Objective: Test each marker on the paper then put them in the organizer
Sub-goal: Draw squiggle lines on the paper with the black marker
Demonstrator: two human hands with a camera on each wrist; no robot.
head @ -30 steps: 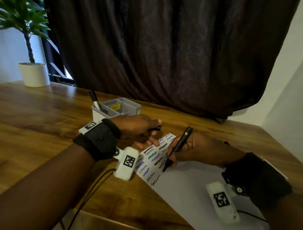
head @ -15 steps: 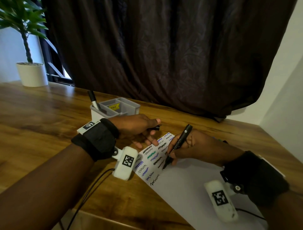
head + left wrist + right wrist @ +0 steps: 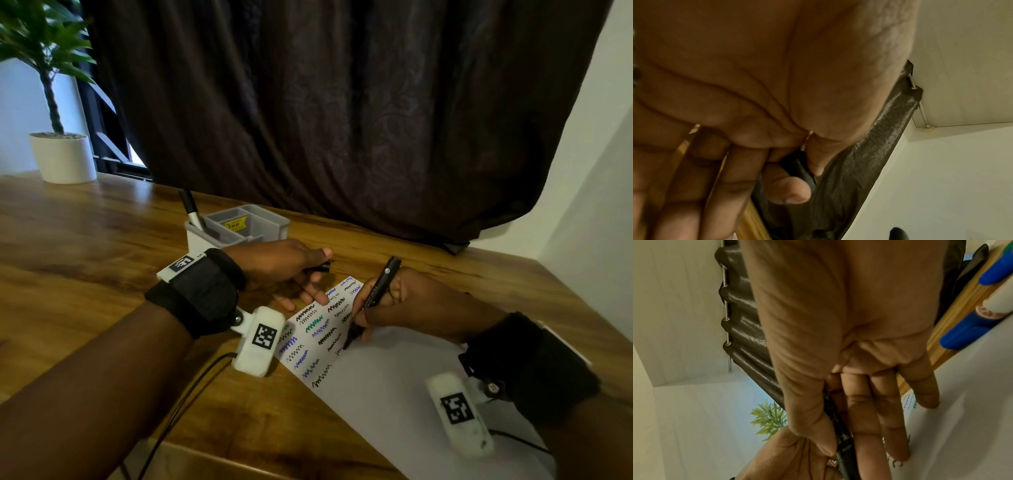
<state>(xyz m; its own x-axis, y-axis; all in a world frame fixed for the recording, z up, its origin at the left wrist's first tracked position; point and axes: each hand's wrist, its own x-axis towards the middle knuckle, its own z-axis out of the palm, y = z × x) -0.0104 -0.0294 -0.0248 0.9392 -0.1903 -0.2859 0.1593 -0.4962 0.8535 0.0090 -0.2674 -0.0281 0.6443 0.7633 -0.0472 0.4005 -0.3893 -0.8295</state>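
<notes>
My right hand point(image 3: 380, 308) grips a black marker point(image 3: 373, 297) like a pen, its tip touching the white paper point(image 3: 394, 387) beside rows of black, blue and green squiggles point(image 3: 318, 329). The right wrist view shows the marker point(image 3: 840, 439) between thumb and fingers. My left hand point(image 3: 291, 270) rests its lower fingers on the paper's far corner and pinches a black marker cap point(image 3: 322, 267) between thumb and forefinger; the cap point(image 3: 803, 172) shows in the left wrist view. The grey organizer point(image 3: 239, 229) stands behind my left hand with one black-capped marker point(image 3: 191, 209) upright in it.
Blue-capped markers point(image 3: 970, 331) lie on the wooden table point(image 3: 85, 246) at the paper's far right edge. A potted plant point(image 3: 58, 150) stands at the back left. A dark curtain point(image 3: 342, 113) hangs behind the table, and a white wall closes the right side.
The marker tip has moved a little down the paper, leaving a short new black squiggle. My left hand has kept its place with the cap.
</notes>
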